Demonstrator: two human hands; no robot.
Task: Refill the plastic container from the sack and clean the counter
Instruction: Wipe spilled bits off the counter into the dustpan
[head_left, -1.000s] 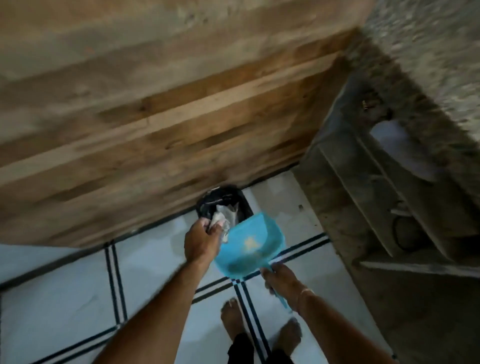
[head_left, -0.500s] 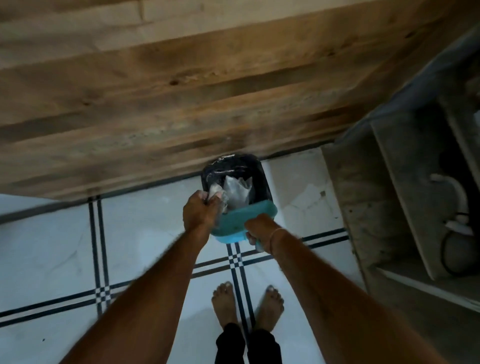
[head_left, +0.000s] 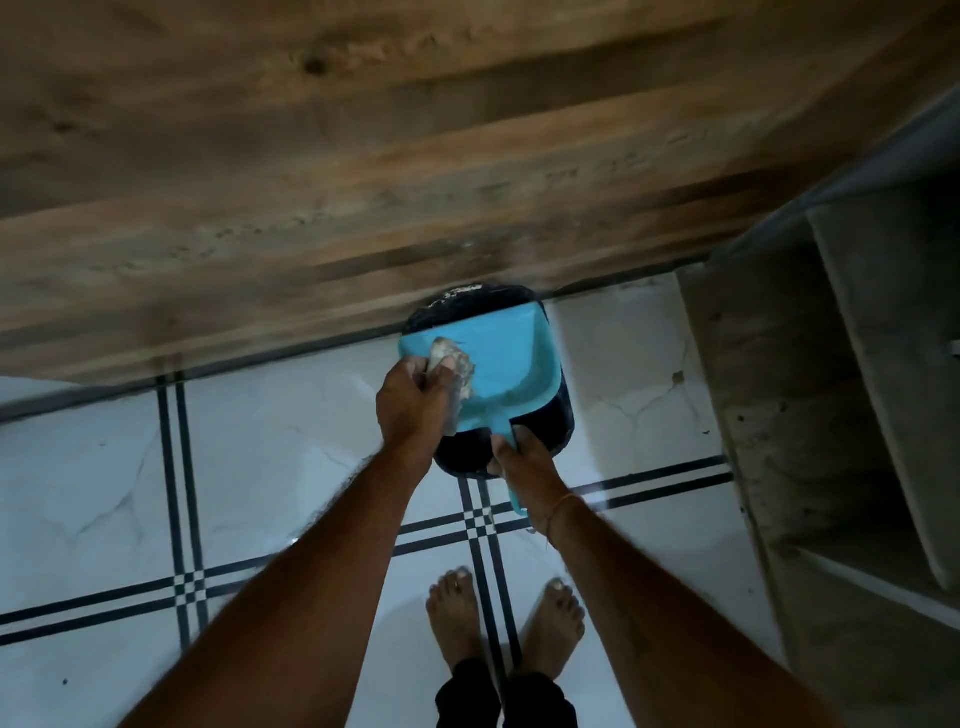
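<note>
The right hand (head_left: 519, 462) grips the handle of the blue dustpan (head_left: 498, 358), which is over the black bin (head_left: 557, 431) on the tiled floor (head_left: 260, 467). The left hand (head_left: 410, 410) holds a crumpled cloth (head_left: 449, 358) against the dustpan.

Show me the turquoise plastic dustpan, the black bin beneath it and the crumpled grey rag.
turquoise plastic dustpan (head_left: 501, 358): head view, on the flat inside of its pan.
black bin (head_left: 462, 458): head view, on its dark side just below the pan.
crumpled grey rag (head_left: 456, 364): head view, on the bunched cloth at the pan's left edge.
</note>
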